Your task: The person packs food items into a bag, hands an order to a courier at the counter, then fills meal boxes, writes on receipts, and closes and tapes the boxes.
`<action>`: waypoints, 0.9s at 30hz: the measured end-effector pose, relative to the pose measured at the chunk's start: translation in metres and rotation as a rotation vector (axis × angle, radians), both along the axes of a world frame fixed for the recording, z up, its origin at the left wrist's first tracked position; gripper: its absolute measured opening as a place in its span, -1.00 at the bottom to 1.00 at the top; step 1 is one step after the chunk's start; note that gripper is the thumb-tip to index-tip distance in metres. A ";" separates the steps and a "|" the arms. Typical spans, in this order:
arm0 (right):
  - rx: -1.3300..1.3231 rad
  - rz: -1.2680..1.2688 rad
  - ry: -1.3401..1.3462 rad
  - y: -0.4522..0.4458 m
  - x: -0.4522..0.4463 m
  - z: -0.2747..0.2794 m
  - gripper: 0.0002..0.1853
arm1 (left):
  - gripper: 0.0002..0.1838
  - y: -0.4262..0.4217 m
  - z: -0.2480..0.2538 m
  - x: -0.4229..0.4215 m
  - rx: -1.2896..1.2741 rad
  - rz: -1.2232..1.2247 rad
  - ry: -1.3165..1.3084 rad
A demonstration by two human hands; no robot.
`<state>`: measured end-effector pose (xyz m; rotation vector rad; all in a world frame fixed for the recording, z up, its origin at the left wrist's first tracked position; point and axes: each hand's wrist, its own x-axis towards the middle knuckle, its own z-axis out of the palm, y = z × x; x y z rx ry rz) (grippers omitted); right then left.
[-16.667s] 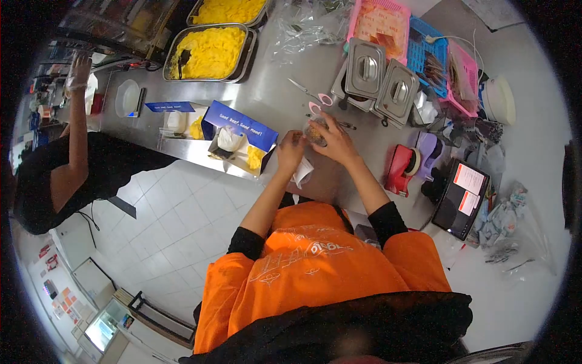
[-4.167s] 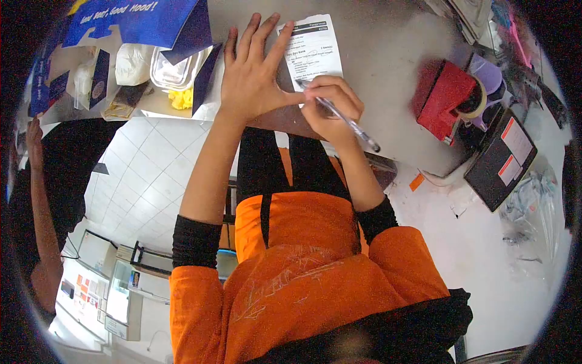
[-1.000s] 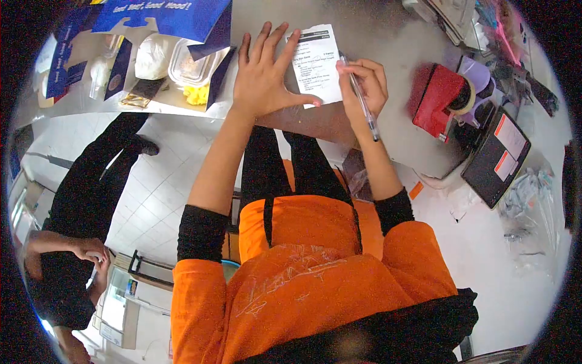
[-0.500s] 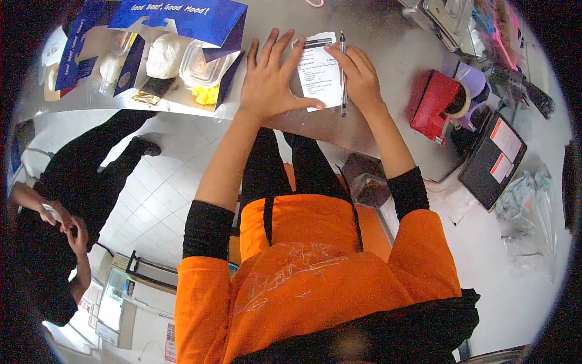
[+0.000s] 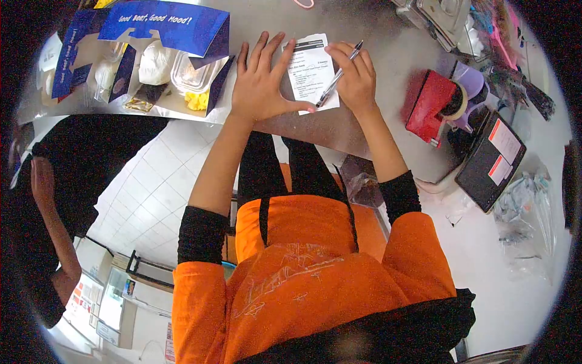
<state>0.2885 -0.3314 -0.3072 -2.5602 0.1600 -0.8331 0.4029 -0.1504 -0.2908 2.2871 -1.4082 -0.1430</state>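
Observation:
A printed paper slip (image 5: 309, 73) lies on the steel counter between my hands. My left hand (image 5: 262, 85) is spread flat at its left side, with the thumb on the slip's lower edge and the index finger near its top left corner. Closed around a pen (image 5: 332, 86) is my right hand (image 5: 351, 77), at the slip's right side. The pen is tilted across the slip, one end low over the paper and the other sticking up past my fingers. Left of my left hand stands a blue meal box (image 5: 163, 27) with its front open, a wrapped white ball and a clear tub inside.
A second blue box (image 5: 66, 51) stands further left. On the right are a red tape dispenser (image 5: 431, 106), a purple item (image 5: 470, 85), a black tablet-like device (image 5: 491, 161) and metal containers (image 5: 433, 21). A person in black (image 5: 91, 164) stands at the left.
The pen has turned from upright beside the slip to slanting across it, in my right hand. The person at the left has come closer to the counter.

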 end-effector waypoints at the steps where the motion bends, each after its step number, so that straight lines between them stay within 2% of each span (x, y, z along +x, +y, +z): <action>1: 0.012 -0.009 -0.008 -0.001 0.000 -0.001 -0.60 | 0.36 0.000 0.000 0.000 0.001 -0.001 -0.001; 6: 0.076 0.025 -0.013 -0.001 -0.001 0.000 -0.57 | 0.36 -0.001 0.000 0.000 0.030 -0.002 -0.002; 9: -0.092 0.066 0.141 0.001 0.000 0.003 -0.51 | 0.36 -0.002 0.003 -0.001 0.050 0.000 0.024; 14: -0.181 0.042 0.354 0.006 0.005 0.007 -0.50 | 0.39 0.002 0.004 -0.001 0.057 0.005 -0.001; 17: -0.215 0.051 0.403 0.008 0.007 0.015 -0.50 | 0.34 0.005 0.004 -0.003 -0.046 0.030 0.095; 20: -0.223 0.058 0.402 0.009 0.005 0.010 -0.48 | 0.13 0.017 0.009 -0.033 -0.029 0.147 0.116; 22: -0.225 0.050 0.411 0.009 0.005 0.014 -0.47 | -0.18 0.043 0.030 -0.058 0.008 0.108 0.352; 24: -0.170 0.026 0.350 0.006 0.005 0.004 -0.44 | -0.38 0.076 0.038 -0.079 -0.017 0.255 0.508; 26: -0.143 -0.029 0.221 0.008 0.005 0.004 -0.43 | -0.45 0.110 0.035 -0.083 -0.281 0.627 0.814; 27: 0.022 -0.053 0.101 0.010 0.007 -0.005 -0.47 | -0.46 0.126 0.026 -0.075 -0.444 0.790 0.896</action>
